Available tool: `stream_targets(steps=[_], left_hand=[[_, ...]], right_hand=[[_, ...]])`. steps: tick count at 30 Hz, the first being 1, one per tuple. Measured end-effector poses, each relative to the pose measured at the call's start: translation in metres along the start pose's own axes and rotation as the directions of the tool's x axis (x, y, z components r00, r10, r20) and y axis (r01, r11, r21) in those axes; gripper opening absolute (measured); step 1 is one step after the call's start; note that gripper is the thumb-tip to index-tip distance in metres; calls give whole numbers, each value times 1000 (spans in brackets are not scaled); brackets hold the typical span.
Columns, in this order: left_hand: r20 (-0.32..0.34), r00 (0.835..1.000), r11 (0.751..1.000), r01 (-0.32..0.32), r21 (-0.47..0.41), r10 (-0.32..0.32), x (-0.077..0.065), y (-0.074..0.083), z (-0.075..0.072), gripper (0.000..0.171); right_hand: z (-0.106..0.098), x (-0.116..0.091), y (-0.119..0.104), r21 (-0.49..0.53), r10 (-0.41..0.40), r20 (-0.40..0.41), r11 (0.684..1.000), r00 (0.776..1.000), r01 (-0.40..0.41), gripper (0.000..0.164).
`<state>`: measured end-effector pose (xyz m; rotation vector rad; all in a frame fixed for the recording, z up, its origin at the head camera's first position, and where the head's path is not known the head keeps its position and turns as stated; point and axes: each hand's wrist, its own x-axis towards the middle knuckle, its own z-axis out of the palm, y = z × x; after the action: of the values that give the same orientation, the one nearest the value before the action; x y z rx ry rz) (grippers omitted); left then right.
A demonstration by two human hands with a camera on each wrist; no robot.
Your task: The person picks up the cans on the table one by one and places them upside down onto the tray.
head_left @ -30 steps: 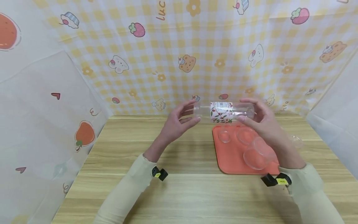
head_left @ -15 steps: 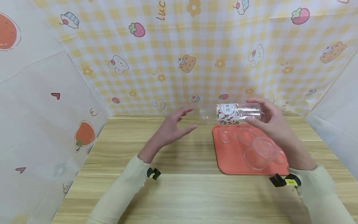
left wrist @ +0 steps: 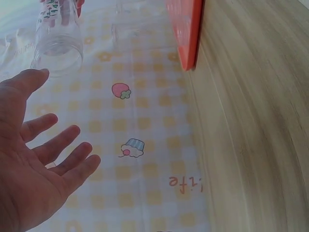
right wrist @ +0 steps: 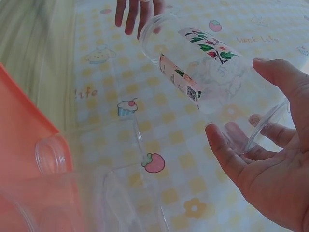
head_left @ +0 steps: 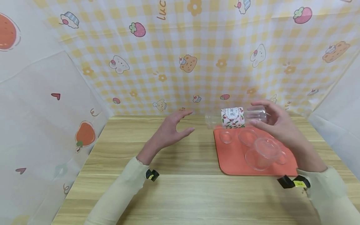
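A clear plastic jar point(head_left: 233, 118) with a white label of red flowers and green leaves lies sideways in the air above the tray, its mouth pointing left. My right hand point(head_left: 278, 126) grips it near the base, thumb in front and fingers behind. In the right wrist view, the label point(right wrist: 210, 46) shows between that hand and the jar's rim. My left hand point(head_left: 171, 128) is held off to the left of the mouth, thumb and fingers spread around nothing. The left wrist view shows the jar's open rim point(left wrist: 58, 55) just beyond the thumb.
An orange-red tray point(head_left: 230, 164) lies on the wooden table point(head_left: 180, 193), partly behind the right forearm. Several clear containers stand on it, including a wide one point(head_left: 260, 156) and a small one point(head_left: 226, 137). A yellow checked cloth point(head_left: 157, 62) hangs behind the table.
The left hand has let go of the jar's mouth end and drawn back left. The right hand has carried the jar rightward and slightly lower, and the label has turned a little.
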<state>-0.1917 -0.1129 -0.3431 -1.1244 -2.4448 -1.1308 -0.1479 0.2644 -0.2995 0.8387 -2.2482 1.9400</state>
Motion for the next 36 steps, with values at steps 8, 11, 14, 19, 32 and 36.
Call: stream_targets(steps=[8, 11, 14, 19, 32, 36], left_hand=[[2, 1000, 1000, 1, 16, -1, -3, -2, -1, 57], [8, 1000, 999, 24, 30, -24, -4, -3, -2, 57], [16, 999, 998, 46, 40, -46, -5, -4, -3, 58], [27, 998, 996, 64, 58, -65, -8, -6, -4, 59], [26, 997, 992, 70, 105, -73, -17, -11, -8, 58], [24, 996, 990, 77, 114, -80, -21, -12, -10, 59]], right_hand=[[-12, -3, -7, -164, 44, -21, 985, 999, -47, 59], [-17, -4, -9, -203, 54, -17, 978, 998, -57, 59], [-20, -6, -12, -227, 75, 3, 971, 997, -72, 60], [-24, -8, -15, -292, 104, 36, 952, 994, -89, 59], [-29, -10, -18, -381, 126, 66, 920, 990, -92, 59], [-30, -11, -18, -434, 139, 65, 896, 988, -97, 61]])
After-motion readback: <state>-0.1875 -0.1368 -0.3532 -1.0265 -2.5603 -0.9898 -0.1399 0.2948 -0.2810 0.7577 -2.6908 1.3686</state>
